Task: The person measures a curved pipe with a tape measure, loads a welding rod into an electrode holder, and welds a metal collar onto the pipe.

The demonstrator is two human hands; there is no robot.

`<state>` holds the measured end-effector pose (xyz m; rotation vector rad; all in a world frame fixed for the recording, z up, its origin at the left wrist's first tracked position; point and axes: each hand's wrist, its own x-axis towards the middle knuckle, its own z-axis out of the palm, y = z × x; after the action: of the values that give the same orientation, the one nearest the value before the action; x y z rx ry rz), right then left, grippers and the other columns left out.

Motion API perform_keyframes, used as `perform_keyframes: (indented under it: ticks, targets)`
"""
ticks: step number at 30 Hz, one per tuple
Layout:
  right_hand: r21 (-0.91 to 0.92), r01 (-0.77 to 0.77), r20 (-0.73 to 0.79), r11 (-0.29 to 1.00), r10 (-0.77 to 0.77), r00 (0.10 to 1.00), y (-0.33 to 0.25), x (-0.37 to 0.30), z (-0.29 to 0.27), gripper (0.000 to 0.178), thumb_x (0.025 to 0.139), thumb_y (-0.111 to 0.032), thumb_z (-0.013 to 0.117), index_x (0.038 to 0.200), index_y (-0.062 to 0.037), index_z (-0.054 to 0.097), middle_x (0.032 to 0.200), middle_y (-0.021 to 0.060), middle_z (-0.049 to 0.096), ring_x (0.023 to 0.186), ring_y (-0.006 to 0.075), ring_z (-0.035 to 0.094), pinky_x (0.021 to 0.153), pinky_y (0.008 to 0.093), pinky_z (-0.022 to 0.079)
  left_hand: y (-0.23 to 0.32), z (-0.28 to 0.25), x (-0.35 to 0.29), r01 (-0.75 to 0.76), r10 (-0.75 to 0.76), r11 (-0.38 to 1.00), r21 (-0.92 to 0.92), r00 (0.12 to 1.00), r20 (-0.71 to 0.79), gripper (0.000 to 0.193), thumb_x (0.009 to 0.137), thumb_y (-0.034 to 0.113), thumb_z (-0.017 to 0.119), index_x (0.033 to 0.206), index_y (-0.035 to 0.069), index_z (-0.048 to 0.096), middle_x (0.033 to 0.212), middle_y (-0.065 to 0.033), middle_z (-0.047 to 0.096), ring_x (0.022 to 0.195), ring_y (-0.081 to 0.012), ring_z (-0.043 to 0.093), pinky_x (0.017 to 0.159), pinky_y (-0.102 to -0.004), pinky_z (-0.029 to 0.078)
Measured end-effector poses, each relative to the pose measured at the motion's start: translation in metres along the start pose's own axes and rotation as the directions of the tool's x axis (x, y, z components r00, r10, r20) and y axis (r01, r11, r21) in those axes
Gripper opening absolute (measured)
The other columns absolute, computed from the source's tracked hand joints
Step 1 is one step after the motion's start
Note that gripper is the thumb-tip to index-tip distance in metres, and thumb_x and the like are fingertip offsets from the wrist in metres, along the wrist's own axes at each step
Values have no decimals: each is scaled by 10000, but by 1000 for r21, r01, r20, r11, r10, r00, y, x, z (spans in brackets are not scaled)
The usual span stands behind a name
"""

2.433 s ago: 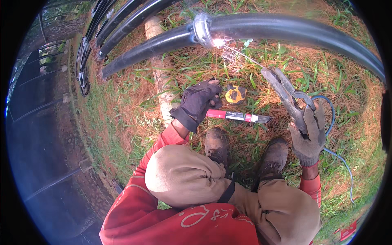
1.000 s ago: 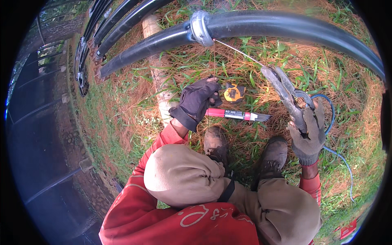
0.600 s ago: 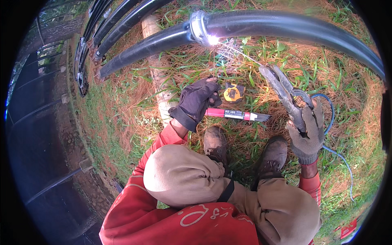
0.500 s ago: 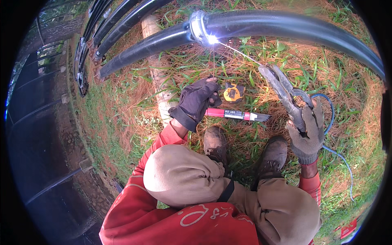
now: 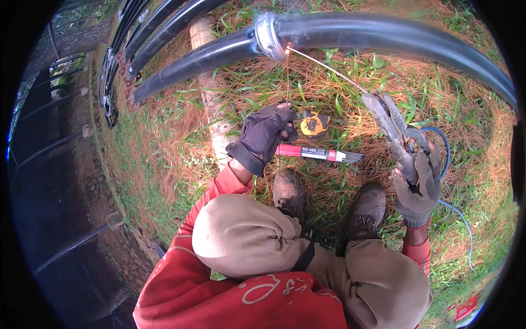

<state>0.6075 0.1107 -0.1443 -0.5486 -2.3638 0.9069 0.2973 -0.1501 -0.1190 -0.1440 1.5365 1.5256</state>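
Note:
My left hand (image 5: 266, 131), in a dark glove, is closed round a thin rod (image 5: 287, 79) that stands nearly upright, its top end at the pipe joint. In a grey knit glove, my right hand (image 5: 419, 186) grips a worn welding electrode holder (image 5: 392, 129). A welding electrode (image 5: 329, 68) extends from its jaws up and left, its glowing tip just beside the bright metal collar (image 5: 267, 36) on the black pipe (image 5: 350, 30). A small orange glow shows at the collar's lower edge. Some of the right fingers are hidden behind the holder.
On the grass lie a yellow tape measure (image 5: 313, 125) and a red pack of electrodes (image 5: 318, 153), dark rods poking from its end. A log (image 5: 216, 109) supports the pipe. The blue cable (image 5: 463, 216) trails right. More black pipes (image 5: 164, 38) lie upper left. My boots (image 5: 366, 205) are below.
The bright white arc has shrunk to a small orange glow. My right hand and the electrode holder have shifted slightly right and down; the left hand stays nearly still.

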Motion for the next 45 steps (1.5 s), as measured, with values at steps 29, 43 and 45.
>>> perform_keyframes:
  ticks: [29, 43, 45]
  targets:
    - [4, 31, 12, 1000, -31, 999, 2, 2, 14, 736, 759, -80, 923, 1446, -115, 663, 1575, 298, 545, 1365, 501, 623, 1053, 528, 575, 0, 8, -2, 8, -8, 998, -68, 1000, -1, 283, 1095, 129, 641, 1337, -17, 647, 973, -59, 640, 764, -139, 601, 794, -425, 599]
    - [51, -52, 15, 997, 51, 999, 0, -1, 12, 742, 765, -95, 921, 1456, -124, 653, 1576, 299, 545, 1402, 505, 591, 1103, 539, 537, 2, 7, -1, 3, 3, 993, -114, 999, 51, 296, 1096, 138, 644, 1357, -1, 641, 998, -61, 655, 773, -138, 617, 822, -441, 611]
    - [23, -48, 17, 999, 47, 999, -2, 0, 3, 738, 767, -98, 919, 1454, -121, 651, 1574, 299, 546, 1396, 509, 594, 1097, 540, 538, 4, 7, -5, -13, 15, 993, -113, 1000, 20, 296, 1094, 137, 645, 1355, -2, 641, 1000, -63, 653, 775, -140, 618, 821, -442, 611]
